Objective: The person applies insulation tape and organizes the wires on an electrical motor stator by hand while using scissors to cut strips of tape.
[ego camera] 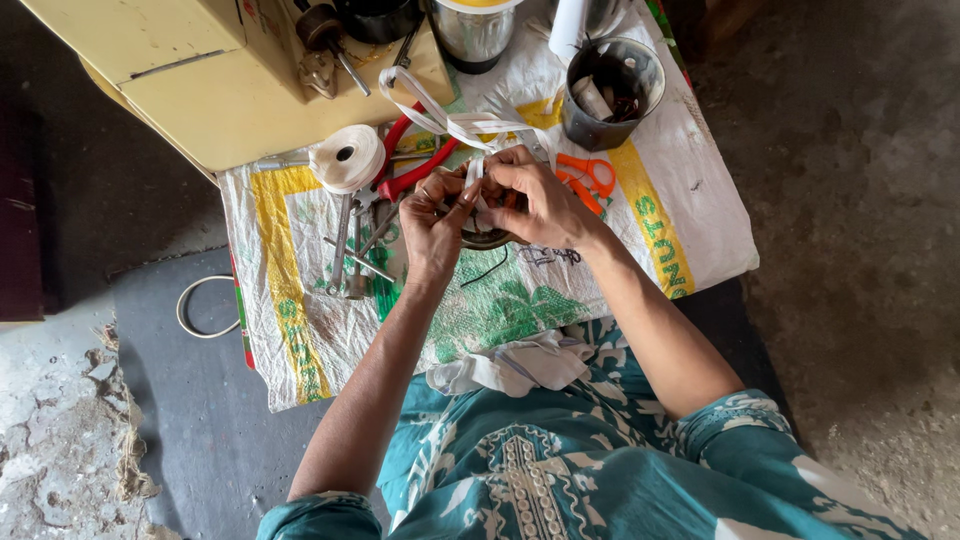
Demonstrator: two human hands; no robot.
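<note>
My left hand point(435, 225) and my right hand point(535, 195) meet over a low table covered by a woven printed sack point(320, 330). Between them they hold a dark ring-shaped coil point(485, 238), mostly hidden by the fingers. A white cloth tape point(450, 120) loops from the fingers up toward the back of the table; my right hand pinches it at the coil. A roll of white tape point(347, 157) lies just left of my hands. Red-handled pliers point(415, 165) and orange-handled scissors point(590, 180) lie behind the hands.
Metal tools point(350, 250) lie left of my left hand. A dark cup point(610, 90) with small parts stands at the back right, a steel vessel point(472, 30) behind it. A cream machine housing point(220, 80) fills the back left. A white wire loop point(200, 305) lies on the floor.
</note>
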